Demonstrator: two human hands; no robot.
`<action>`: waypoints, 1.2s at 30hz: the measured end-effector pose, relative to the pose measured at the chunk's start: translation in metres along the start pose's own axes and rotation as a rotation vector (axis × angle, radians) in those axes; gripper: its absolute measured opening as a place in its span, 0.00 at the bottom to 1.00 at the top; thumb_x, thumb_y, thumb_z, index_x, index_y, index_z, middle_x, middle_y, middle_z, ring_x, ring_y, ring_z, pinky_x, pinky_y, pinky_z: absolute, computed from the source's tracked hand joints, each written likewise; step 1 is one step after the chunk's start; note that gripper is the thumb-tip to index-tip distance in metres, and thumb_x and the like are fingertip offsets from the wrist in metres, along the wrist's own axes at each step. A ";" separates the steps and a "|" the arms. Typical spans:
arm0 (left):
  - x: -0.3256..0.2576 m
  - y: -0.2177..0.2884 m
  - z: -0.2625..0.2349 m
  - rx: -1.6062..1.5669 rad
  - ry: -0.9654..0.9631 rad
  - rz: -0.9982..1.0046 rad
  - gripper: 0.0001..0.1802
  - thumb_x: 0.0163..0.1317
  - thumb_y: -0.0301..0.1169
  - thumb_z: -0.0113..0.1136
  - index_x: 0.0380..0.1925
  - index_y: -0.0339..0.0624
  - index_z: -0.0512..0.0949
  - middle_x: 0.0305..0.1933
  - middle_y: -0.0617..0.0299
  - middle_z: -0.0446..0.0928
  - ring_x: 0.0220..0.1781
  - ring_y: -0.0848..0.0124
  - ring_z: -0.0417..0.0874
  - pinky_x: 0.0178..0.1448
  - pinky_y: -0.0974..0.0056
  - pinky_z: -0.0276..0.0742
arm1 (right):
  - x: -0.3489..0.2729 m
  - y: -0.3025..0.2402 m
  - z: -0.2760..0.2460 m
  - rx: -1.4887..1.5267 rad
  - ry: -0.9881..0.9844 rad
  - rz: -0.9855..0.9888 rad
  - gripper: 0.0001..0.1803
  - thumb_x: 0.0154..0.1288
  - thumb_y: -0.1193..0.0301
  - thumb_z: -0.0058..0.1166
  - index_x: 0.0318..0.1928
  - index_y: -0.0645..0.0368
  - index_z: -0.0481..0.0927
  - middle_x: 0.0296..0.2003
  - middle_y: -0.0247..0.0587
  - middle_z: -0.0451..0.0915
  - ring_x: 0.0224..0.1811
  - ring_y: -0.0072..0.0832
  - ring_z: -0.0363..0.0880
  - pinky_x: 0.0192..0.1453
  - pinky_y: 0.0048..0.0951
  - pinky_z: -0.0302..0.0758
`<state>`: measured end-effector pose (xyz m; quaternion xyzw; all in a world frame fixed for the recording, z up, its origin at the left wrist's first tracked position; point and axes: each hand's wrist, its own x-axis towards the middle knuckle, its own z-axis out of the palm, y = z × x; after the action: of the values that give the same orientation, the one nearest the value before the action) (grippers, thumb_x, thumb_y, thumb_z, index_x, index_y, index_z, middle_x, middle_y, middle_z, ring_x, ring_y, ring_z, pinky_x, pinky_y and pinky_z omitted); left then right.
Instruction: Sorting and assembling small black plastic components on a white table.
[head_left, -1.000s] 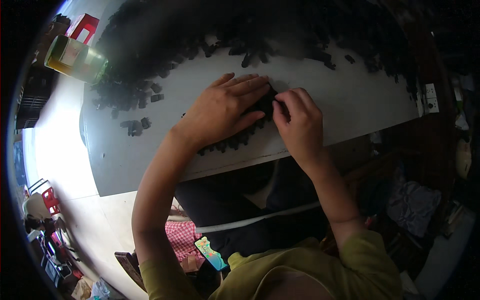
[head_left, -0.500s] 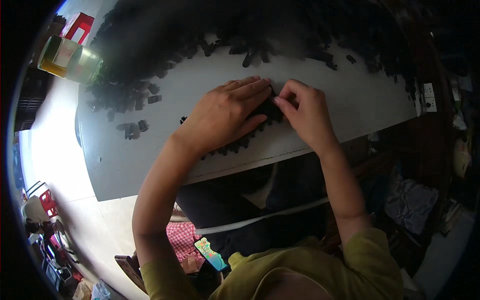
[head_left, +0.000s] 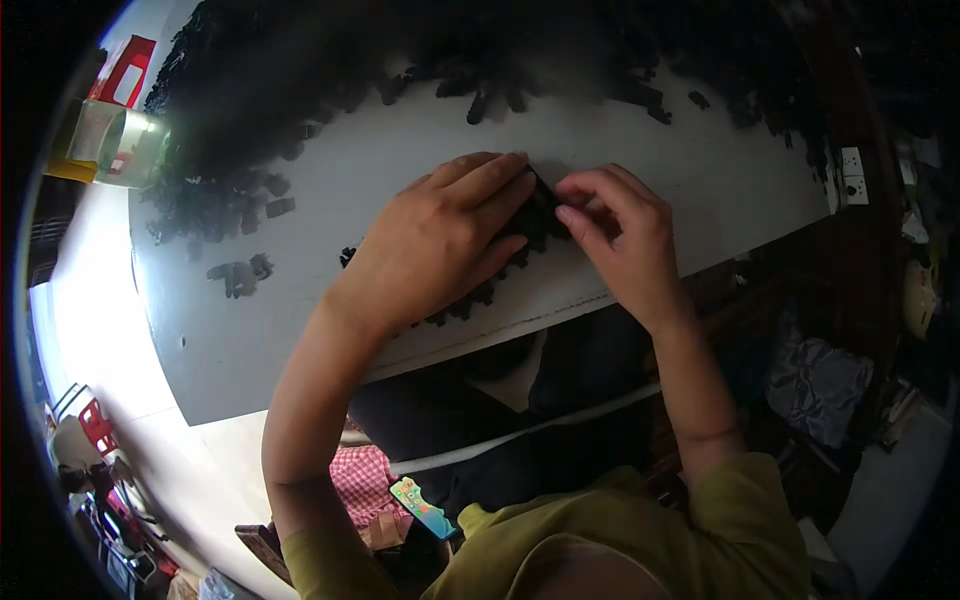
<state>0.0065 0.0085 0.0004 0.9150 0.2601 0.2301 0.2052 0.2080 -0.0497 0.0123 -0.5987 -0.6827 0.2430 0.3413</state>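
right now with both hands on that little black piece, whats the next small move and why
Probably press the small black piece home with the right hand while the left hand lies flat over the row of black pieces near the table edge. The right fingertips pinch just where the row's end shows; whether the piece is seated is hidden, so ease in gently.

A clear jar (head_left: 118, 145) with a yellow label is seen at the table's far-left edge (red carton (head_left: 124, 70) behind it).
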 end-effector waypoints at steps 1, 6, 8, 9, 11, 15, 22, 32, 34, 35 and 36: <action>0.000 0.000 0.001 -0.004 -0.001 -0.003 0.25 0.57 0.31 0.63 0.56 0.39 0.75 0.63 0.54 0.71 0.63 0.55 0.73 0.63 0.57 0.73 | 0.002 0.001 -0.001 0.037 0.012 0.023 0.07 0.60 0.78 0.61 0.37 0.62 0.77 0.30 0.39 0.78 0.29 0.28 0.80 0.30 0.27 0.75; 0.002 0.000 0.001 -0.021 -0.008 -0.001 0.25 0.57 0.30 0.63 0.56 0.39 0.75 0.62 0.54 0.71 0.62 0.55 0.73 0.63 0.57 0.73 | 0.018 -0.007 -0.007 -0.105 -0.126 0.076 0.07 0.59 0.78 0.60 0.30 0.63 0.74 0.25 0.43 0.78 0.28 0.38 0.79 0.31 0.37 0.75; 0.003 0.000 0.001 -0.025 -0.008 -0.002 0.25 0.56 0.30 0.63 0.56 0.39 0.75 0.62 0.53 0.71 0.62 0.54 0.74 0.63 0.56 0.73 | 0.028 -0.011 -0.010 -0.145 -0.169 0.080 0.08 0.58 0.78 0.59 0.28 0.63 0.72 0.24 0.45 0.77 0.28 0.41 0.79 0.32 0.40 0.75; 0.004 0.001 0.000 -0.033 -0.013 -0.003 0.26 0.56 0.30 0.63 0.57 0.39 0.75 0.62 0.52 0.71 0.62 0.54 0.74 0.63 0.56 0.73 | 0.034 -0.014 -0.012 -0.230 -0.243 0.078 0.06 0.57 0.78 0.59 0.28 0.63 0.73 0.24 0.45 0.78 0.28 0.43 0.79 0.32 0.40 0.75; 0.005 0.004 -0.002 -0.042 -0.019 0.006 0.26 0.56 0.29 0.63 0.57 0.39 0.75 0.62 0.51 0.71 0.62 0.53 0.74 0.63 0.56 0.73 | 0.035 -0.019 -0.011 -0.319 -0.309 0.082 0.05 0.56 0.79 0.59 0.29 0.63 0.75 0.24 0.46 0.78 0.28 0.44 0.79 0.33 0.41 0.75; 0.001 0.003 -0.002 0.019 0.007 0.016 0.22 0.55 0.31 0.63 0.51 0.36 0.77 0.60 0.55 0.73 0.60 0.59 0.75 0.60 0.60 0.76 | 0.034 -0.009 -0.003 -0.424 -0.181 -0.100 0.04 0.59 0.74 0.60 0.30 0.61 0.79 0.23 0.45 0.78 0.28 0.42 0.79 0.33 0.39 0.75; 0.005 0.003 -0.009 0.048 -0.049 0.048 0.25 0.57 0.31 0.63 0.56 0.39 0.75 0.63 0.53 0.71 0.63 0.54 0.73 0.65 0.56 0.71 | 0.059 0.052 -0.050 -0.439 0.233 -0.018 0.09 0.62 0.67 0.62 0.32 0.59 0.78 0.31 0.39 0.77 0.30 0.34 0.79 0.35 0.34 0.76; 0.036 0.018 -0.010 0.108 -0.020 0.108 0.16 0.56 0.36 0.64 0.40 0.37 0.81 0.51 0.56 0.79 0.57 0.60 0.78 0.61 0.58 0.72 | 0.069 0.079 -0.040 -0.626 0.358 -0.180 0.14 0.59 0.73 0.62 0.46 0.57 0.77 0.42 0.42 0.78 0.39 0.38 0.82 0.39 0.37 0.80; 0.038 0.015 -0.004 -0.023 -0.038 0.119 0.14 0.56 0.35 0.64 0.37 0.38 0.81 0.47 0.56 0.80 0.55 0.60 0.78 0.60 0.58 0.73 | 0.062 0.071 -0.039 -0.584 0.371 -0.222 0.15 0.59 0.75 0.62 0.47 0.58 0.76 0.42 0.43 0.78 0.39 0.38 0.82 0.39 0.37 0.80; 0.038 0.013 -0.005 -0.023 -0.038 0.118 0.14 0.56 0.35 0.64 0.37 0.38 0.81 0.47 0.56 0.80 0.55 0.60 0.78 0.60 0.58 0.73 | 0.058 0.066 -0.037 -0.410 0.410 -0.204 0.16 0.59 0.77 0.61 0.47 0.59 0.75 0.41 0.43 0.79 0.38 0.37 0.82 0.39 0.35 0.80; 0.037 0.013 -0.005 -0.029 -0.060 0.103 0.14 0.55 0.34 0.64 0.40 0.38 0.81 0.48 0.55 0.79 0.55 0.57 0.78 0.60 0.57 0.73 | 0.051 0.061 -0.038 -0.245 0.447 -0.182 0.16 0.58 0.78 0.60 0.48 0.60 0.75 0.41 0.42 0.79 0.38 0.36 0.83 0.40 0.33 0.80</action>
<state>0.0368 0.0214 0.0228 0.9307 0.2028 0.2164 0.2140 0.2742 0.0080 0.0008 -0.6106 -0.6656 -0.0113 0.4290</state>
